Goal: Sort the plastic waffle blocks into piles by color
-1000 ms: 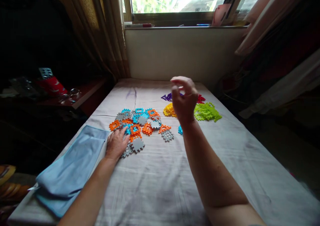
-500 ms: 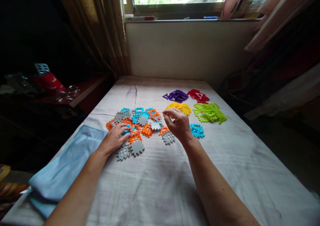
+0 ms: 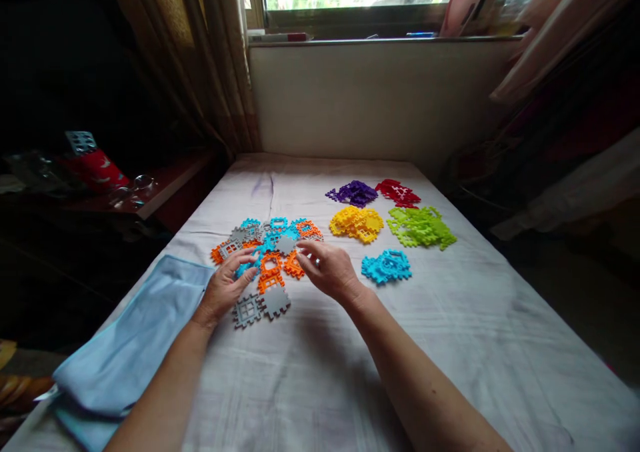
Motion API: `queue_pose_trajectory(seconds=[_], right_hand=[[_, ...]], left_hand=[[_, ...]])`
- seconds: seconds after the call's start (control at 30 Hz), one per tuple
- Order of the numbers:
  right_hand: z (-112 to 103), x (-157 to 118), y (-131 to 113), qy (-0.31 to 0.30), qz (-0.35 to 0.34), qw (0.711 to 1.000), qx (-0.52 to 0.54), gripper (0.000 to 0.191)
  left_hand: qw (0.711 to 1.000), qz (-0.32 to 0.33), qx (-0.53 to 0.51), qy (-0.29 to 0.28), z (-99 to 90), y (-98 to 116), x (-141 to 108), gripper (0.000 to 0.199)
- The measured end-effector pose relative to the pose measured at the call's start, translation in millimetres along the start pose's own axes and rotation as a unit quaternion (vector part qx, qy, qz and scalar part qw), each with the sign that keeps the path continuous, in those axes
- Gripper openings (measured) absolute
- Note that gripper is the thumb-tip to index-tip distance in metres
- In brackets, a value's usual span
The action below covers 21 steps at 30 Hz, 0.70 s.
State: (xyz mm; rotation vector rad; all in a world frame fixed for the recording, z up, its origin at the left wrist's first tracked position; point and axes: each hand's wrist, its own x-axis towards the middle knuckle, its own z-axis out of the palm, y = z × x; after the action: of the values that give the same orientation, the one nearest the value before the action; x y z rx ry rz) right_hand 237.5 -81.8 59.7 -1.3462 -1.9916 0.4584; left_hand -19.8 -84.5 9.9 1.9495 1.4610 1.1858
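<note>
Notched plastic pieces in blue, orange and grey form a mixed heap, with a grey piece (image 3: 275, 301) at its near edge. My left hand (image 3: 227, 289) has its fingers curled around a blue piece (image 3: 245, 267) on the heap's left side. Over the heap's right side is my right hand (image 3: 330, 270), thumb and fingertips close together near an orange piece (image 3: 293, 265); whether anything is between them is too small to tell. Several blue pieces (image 3: 387, 267) lie to the right of that hand.
Farther back are yellow (image 3: 357, 223), purple (image 3: 353, 193), red (image 3: 399, 193) and green (image 3: 420, 227) piles. A light blue cloth (image 3: 135, 345) lies at the left of the covered surface (image 3: 310, 385). Glasses (image 3: 133, 191) rest on a side table.
My right hand has moved left, from near the yellow pile to the mixed heap. The blue pile on the right now shows more pieces. My left hand has shifted slightly, its fingers more curled.
</note>
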Motion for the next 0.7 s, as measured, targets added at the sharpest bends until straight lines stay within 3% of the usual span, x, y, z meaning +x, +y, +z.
queue_pose_trajectory(seconds=[0.13, 0.27, 0.43, 0.6, 0.7], right_hand=[[14, -3, -9, -0.041, 0.069, 0.992, 0.1, 0.038], [19, 0, -4, -0.048, 0.096, 0.977, 0.184, 0.021], [18, 2, 5, -0.048, 0.1, 0.969, 0.221, 0.014], [15, 3, 3, -0.058, 0.113, 0.972, 0.199, 0.019], [-7, 7, 16, -0.041, 0.145, 0.98, 0.129, 0.023]], left_hand=[[0.994, 0.096, 0.045, -0.021, 18.1, 23, -4, 0.024], [0.987, 0.147, 0.06, -0.033, 27.3, 29, -7, 0.022], [0.984, 0.167, 0.063, -0.026, 36.3, 29, -9, 0.02], [0.977, 0.197, 0.076, -0.033, 43.2, 36, -10, 0.02], [0.977, 0.181, 0.111, -0.011, 33.2, 30, -8, 0.026]])
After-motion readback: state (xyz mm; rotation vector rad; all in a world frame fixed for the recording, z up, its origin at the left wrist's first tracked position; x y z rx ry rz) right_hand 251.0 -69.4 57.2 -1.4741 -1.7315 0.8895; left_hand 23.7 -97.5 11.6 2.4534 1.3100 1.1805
